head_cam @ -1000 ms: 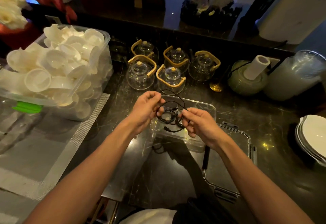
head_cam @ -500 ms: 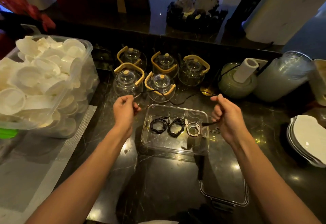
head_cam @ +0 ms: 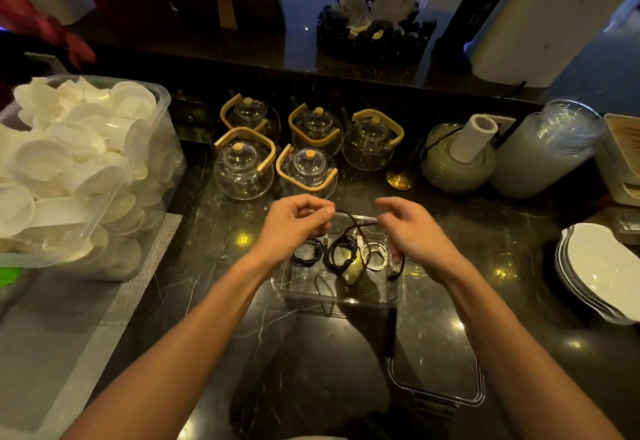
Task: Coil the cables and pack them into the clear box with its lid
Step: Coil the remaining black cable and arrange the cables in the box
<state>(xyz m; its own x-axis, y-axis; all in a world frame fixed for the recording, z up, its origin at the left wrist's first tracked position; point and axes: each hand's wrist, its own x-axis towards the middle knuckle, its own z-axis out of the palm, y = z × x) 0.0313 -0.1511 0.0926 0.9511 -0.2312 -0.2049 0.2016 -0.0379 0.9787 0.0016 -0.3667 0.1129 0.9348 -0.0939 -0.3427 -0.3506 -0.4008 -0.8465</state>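
A clear box [head_cam: 301, 289] sits on the dark marble counter, holding two black coiled cables [head_cam: 341, 253] and one white coil [head_cam: 375, 256]. Both hands hover just above its far side. My left hand [head_cam: 294, 223] pinches one end of a loose black cable [head_cam: 358, 226]. My right hand [head_cam: 412, 231] pinches the same cable further along; its tail hangs down from that hand over the box's right edge. The box's clear lid [head_cam: 438, 375] lies flat on the counter to the near right.
Several glass teapots [head_cam: 308, 171] with wooden handles stand just behind the box. A large tub of white plastic cups [head_cam: 76, 176] fills the left. Stacked white plates [head_cam: 602, 270] lie at the right; a green jar [head_cam: 457, 162] and a tall container stand at back right.
My hands, spread wide with the cable stretched between them half a second ago, have come together over the box. The cable now sags in a loop between them.
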